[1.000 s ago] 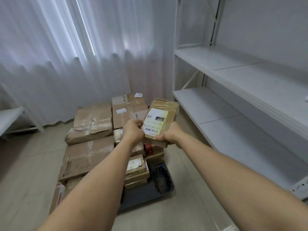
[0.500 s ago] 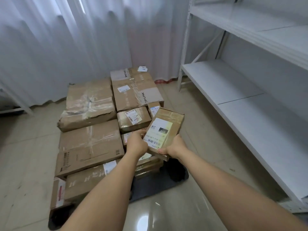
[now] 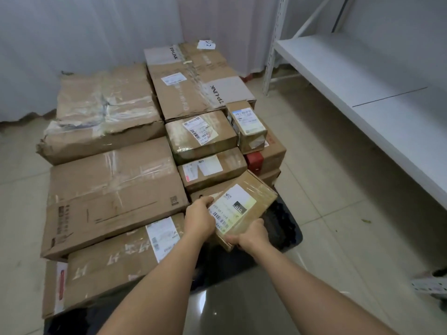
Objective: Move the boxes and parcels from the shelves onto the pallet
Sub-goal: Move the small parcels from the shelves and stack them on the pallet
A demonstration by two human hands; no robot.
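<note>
**Small parcel held over near right corner of loaded pallet**

Both hands on one small taped cardboard parcel. Left hand holds its left edge, thumb over the top face near the white shipping label. Right hand wraps the near end, fingers curled underneath. Each grip is closed around the parcel. Parcel tilts, far end raised, label face up with a barcode and a dark patch reading "010".

Parcel sits above the near right part of the stack, over the dark pallet. Cannot tell whether its underside touches the box below.

Pallet is mostly covered. Far left: a crumpled, heavily taped carton. Far right: a large TP-LINK carton with a small white slip at its far edge. Near left: a wide flat carton, and in front of it a long carton with printed characters and a white label. Centre right: two medium labelled boxes, one behind the other, and a small box just to their right. A small red item shows between boxes at the right side.

White metal shelving stands to the right, on a pale tiled floor. White curtain hangs behind the pallet.
</note>
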